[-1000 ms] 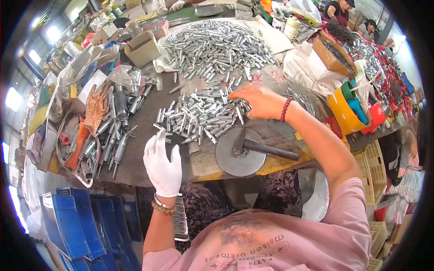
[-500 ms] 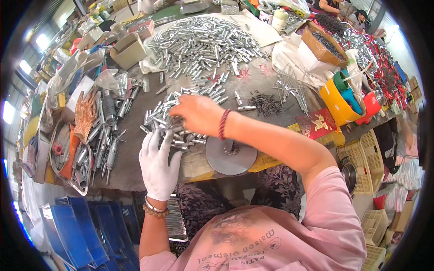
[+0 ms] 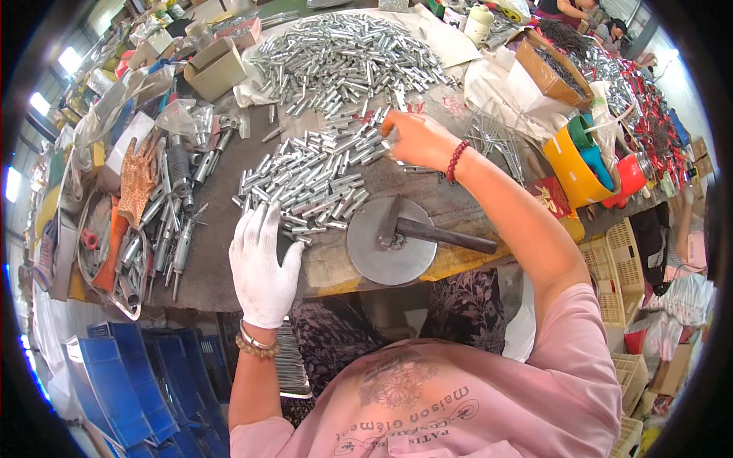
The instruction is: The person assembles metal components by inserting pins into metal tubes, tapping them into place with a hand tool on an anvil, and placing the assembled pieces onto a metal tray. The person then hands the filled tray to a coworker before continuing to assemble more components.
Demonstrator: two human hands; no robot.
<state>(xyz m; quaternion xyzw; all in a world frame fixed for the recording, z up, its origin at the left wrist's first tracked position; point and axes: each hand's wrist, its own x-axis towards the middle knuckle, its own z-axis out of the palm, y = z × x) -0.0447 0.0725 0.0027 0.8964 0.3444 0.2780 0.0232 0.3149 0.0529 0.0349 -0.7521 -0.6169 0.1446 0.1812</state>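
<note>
We see small metal tubes (image 3: 313, 183) heaped on bench (image 3: 217, 263), likely for easy reach. Gloved left hand (image 3: 266, 267): thumb spread wide, fingertips at near-left edge, perhaps steadying. Bare right hand (image 3: 418, 139): fingers curled at far-right edge; contents hidden, can't say. Hammer (image 3: 447, 236) lies across round plate (image 3: 380, 266), probably kept handy.

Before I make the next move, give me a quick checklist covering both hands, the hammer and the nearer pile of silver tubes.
1. Left hand covered: ok, white glove.
2. Right hand covered: not ok, bare, with a beaded bracelet at the wrist.
3. Right hand empty: cannot tell, its curled fingers hide the grip.
4. Hands clear of each other: ok, well apart.
5. Hammer set down: ok, head on the round metal disc.
6. Nearer pile of silver tubes visible: ok, mostly uncovered.
</note>
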